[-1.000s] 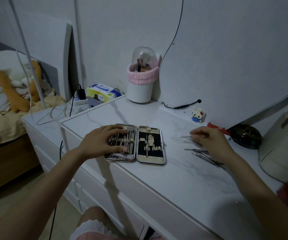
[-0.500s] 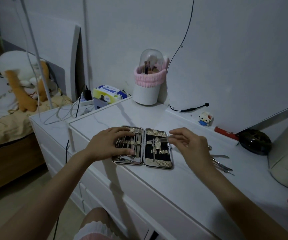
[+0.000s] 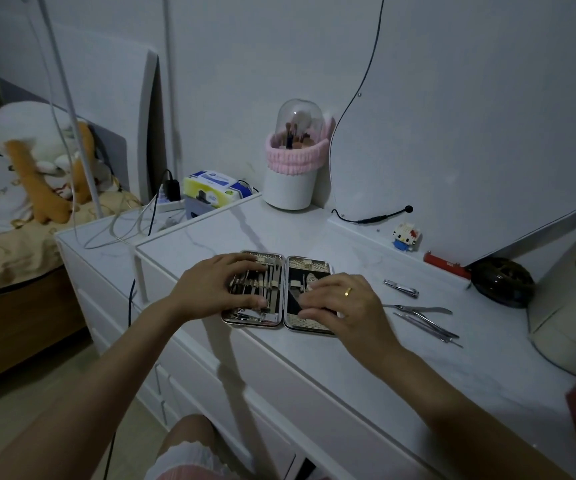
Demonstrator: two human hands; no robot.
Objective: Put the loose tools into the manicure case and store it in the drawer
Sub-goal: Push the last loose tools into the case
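Two hands over the open manicure case near the front edge of the white marble-look tabletop. Left hand flat on the left half, fingers spread and straight across the row of stowed tools. Right hand, half a second ago raised above the case hinge with a slim tool pinched at the fingertips, now down on the right half, fingers curled low against the black lining; grip on that tool not clear, mostly hidden under the fingers. Gold ring on one finger.

Loose on the tabletop to the right, apart from the case: nail clipper, cuticle nipper, and thin probes lying just beside the nipper. View shifted since a second ago, case now nearer the middle.

Farther back: white brush holder with clear dome and pink band against the wall, block-built cat figure, red lighter-like item, dark round object, black cable. Left, a lower cabinet top with tissue pack, charger and cords. Bed with plush toy at far left. White drawers below the tabletop front.
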